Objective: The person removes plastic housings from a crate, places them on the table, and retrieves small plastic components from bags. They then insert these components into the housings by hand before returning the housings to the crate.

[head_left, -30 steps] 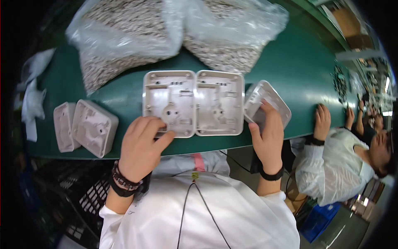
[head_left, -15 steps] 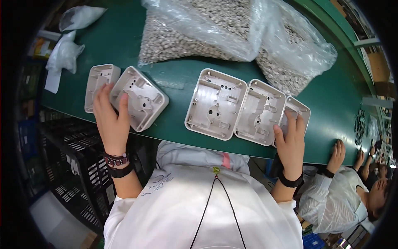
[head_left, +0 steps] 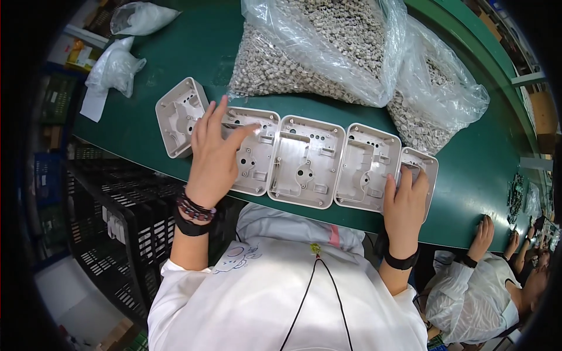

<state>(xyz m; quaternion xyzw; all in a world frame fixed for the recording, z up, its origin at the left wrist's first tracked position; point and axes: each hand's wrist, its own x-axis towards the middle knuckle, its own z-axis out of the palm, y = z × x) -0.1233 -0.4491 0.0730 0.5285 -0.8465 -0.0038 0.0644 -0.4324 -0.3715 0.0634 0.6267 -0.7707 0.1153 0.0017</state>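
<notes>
Second-left housing (head_left: 257, 155) shifted right, seemingly touching middle housing (head_left: 307, 159).

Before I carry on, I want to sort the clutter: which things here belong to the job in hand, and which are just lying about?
In the job:
- five housings, left hand over the second from left, right hand at the rightmost
- probably the two large bags of small parts, untouched

Apparently lying about:
- crumpled bags, left
- black crate
- dark heap, far right

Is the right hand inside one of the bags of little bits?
No, the right hand is at the rightmost pale tray in the row.
</notes>
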